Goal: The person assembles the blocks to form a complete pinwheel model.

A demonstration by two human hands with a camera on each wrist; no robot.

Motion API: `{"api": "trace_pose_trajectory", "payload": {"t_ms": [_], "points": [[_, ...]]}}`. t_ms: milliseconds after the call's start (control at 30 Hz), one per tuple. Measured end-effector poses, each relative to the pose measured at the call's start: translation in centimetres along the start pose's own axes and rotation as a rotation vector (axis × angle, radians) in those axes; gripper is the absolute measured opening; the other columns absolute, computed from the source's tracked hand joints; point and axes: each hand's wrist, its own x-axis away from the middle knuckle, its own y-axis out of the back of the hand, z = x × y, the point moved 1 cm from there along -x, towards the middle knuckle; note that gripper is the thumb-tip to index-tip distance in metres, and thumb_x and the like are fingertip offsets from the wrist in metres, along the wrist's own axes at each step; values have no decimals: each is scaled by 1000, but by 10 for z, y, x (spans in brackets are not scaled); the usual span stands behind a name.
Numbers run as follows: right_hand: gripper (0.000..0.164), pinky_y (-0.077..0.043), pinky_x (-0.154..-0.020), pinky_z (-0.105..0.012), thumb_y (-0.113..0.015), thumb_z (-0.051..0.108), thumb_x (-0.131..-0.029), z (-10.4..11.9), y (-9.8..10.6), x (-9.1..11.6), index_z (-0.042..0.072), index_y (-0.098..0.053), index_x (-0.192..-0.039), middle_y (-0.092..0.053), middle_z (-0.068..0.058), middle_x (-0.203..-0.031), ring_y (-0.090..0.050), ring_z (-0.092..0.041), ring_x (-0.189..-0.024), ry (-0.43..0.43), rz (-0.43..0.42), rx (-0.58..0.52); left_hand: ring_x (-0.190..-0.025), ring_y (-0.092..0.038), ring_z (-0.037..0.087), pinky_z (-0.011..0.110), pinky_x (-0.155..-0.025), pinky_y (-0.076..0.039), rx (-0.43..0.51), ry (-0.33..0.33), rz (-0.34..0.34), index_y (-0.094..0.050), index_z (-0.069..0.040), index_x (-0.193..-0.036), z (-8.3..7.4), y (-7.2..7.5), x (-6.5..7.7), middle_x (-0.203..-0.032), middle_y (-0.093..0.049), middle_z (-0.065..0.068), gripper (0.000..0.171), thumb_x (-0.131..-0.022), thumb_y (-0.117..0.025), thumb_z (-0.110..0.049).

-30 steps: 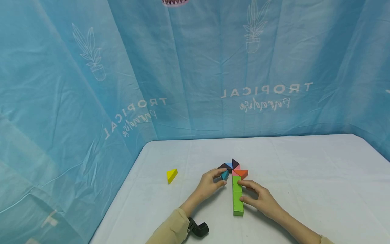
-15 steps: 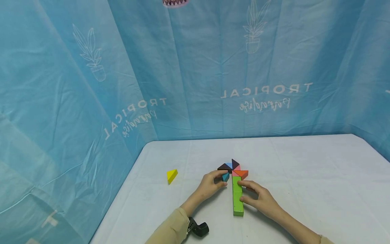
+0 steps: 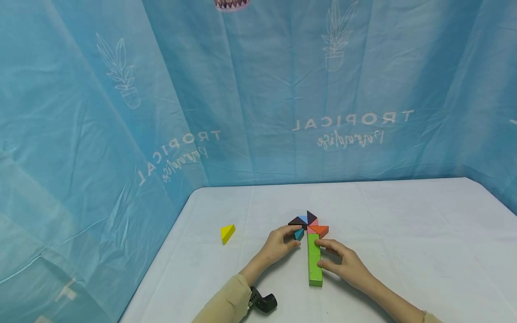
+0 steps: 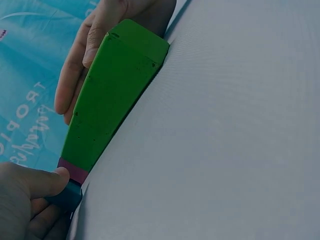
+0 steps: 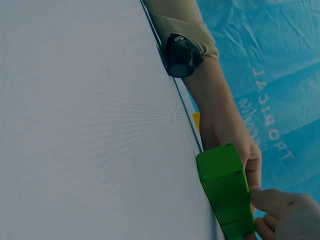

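Note:
My left hand (image 3: 278, 244) pinches a small teal triangular block (image 3: 299, 234) between thumb and fingers, close to the lower left of a pinwheel of triangular blocks. That pinwheel has black blocks (image 3: 298, 221), a light blue block (image 3: 303, 219), pink blocks (image 3: 314, 222) and an orange block (image 3: 320, 229). Below it, two green blocks (image 3: 315, 269) lie end to end like a stem. My right hand (image 3: 347, 264) touches their right side with fingertip and thumb, fingers loosely bent. In the left wrist view, the left thumb (image 4: 50, 182) lies over the teal block beside a pink end.
A yellow triangular block (image 3: 228, 233) lies alone on the white table (image 3: 404, 233), left of the hands. A black wrist device (image 3: 264, 303) is strapped at the left sleeve. Blue printed curtain (image 3: 258, 89) hangs behind and left of the table.
The teal block has shifted slightly right and toward me, held by the left hand. The right hand stays at the green blocks, and the other blocks keep their places.

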Motion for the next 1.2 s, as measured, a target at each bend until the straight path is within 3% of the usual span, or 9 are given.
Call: {"api": "trace_pose_trajectory", "payload": {"t_ms": [400, 733, 1200], "points": [[52, -41, -99, -30, -73, 28, -83, -2, -2, 1, 13, -55, -130, -56, 3, -128, -49, -19, -120, -22, -5, 4, -111, -57, 19, 29, -95, -45, 44, 3, -15, -59, -4, -126, -2, 4, 2, -124, -60, 8, 44, -85, -71, -10], [52, -41, -99, -29, -73, 28, -83, -1, -1, 0, 13, -55, -130, -56, 3, -128, -49, -19, -121, -22, -2, 4, -110, -57, 16, 32, -97, -44, 102, -27, -91, -61, -4, -123, -4, 8, 4, -120, -62, 5, 39, -85, -70, -8], [52, -41, -99, -30, -73, 25, -83, -1, -2, 0, 11, -55, -130, -57, 1, -128, -50, -21, -121, -13, -6, -1, -107, -60, 19, 31, -94, -46, 51, -46, -152, -63, -5, -119, -3, 1, 2, -116, -63, 6, 34, -85, -70, -8]]}}
